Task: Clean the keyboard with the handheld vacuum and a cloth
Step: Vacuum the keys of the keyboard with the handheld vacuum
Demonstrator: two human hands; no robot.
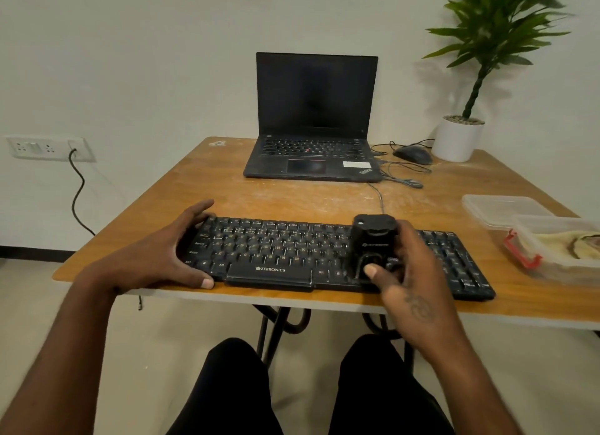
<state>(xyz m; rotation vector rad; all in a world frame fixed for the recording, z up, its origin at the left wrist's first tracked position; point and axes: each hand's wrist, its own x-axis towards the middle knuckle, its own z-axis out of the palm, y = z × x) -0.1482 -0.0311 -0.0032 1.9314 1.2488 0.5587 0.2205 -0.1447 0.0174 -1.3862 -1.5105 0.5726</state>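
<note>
A black Zebronics keyboard (279, 249) lies along the near edge of the wooden table (292, 197). My left hand (168, 256) grips the keyboard's left end, thumb on the front edge and fingers over the back. My right hand (412, 282) holds a small black handheld vacuum (373, 243) upright on the keys right of centre, thumb pressed on its lower front. A yellowish cloth (565, 239) lies inside a clear plastic container (532, 259) at the right edge.
An open black laptop (315, 122) stands at the back centre, its screen dark. A mouse (413, 154) and loose cables lie to its right, beside a white plant pot (457, 139). A container lid (501, 208) sits behind the box. A wall socket (48, 148) with a cable is at left.
</note>
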